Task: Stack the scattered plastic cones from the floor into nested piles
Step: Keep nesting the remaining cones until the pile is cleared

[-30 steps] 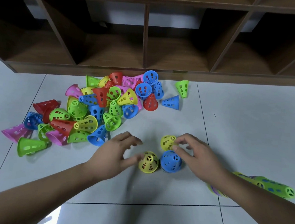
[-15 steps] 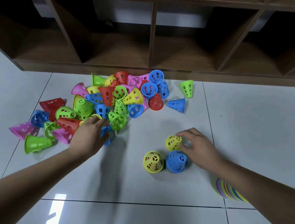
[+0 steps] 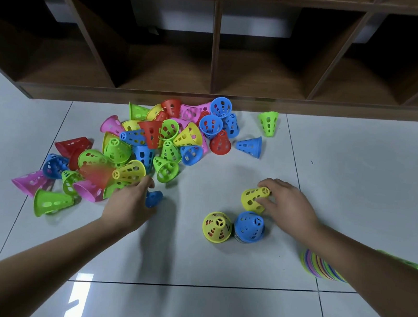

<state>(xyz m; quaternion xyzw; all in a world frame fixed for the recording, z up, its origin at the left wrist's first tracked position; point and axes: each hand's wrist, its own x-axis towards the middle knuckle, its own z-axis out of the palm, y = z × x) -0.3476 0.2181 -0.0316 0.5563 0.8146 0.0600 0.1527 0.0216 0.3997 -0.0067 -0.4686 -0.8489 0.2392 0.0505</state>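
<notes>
A heap of several perforated plastic cones (image 3: 151,141) in red, blue, green, yellow and pink lies on the white tiled floor at the left and centre. My left hand (image 3: 129,202) is at the heap's near edge, fingers closed over a blue cone (image 3: 154,198). My right hand (image 3: 288,206) grips a tilted yellow cone (image 3: 253,198). Just in front of it stand a yellow pile (image 3: 217,226) and a blue-topped pile (image 3: 249,226), both upright.
A dark wooden shelf unit (image 3: 213,58) with open compartments runs along the back. A green cone (image 3: 268,123) and a blue cone (image 3: 250,146) lie apart at the right of the heap. A long nested multicolour stack (image 3: 319,266) lies under my right forearm.
My left hand left the yellow pile, swung left to the heap and closed over a blue cone. My right hand stayed on the yellow cone, which now tilts.
</notes>
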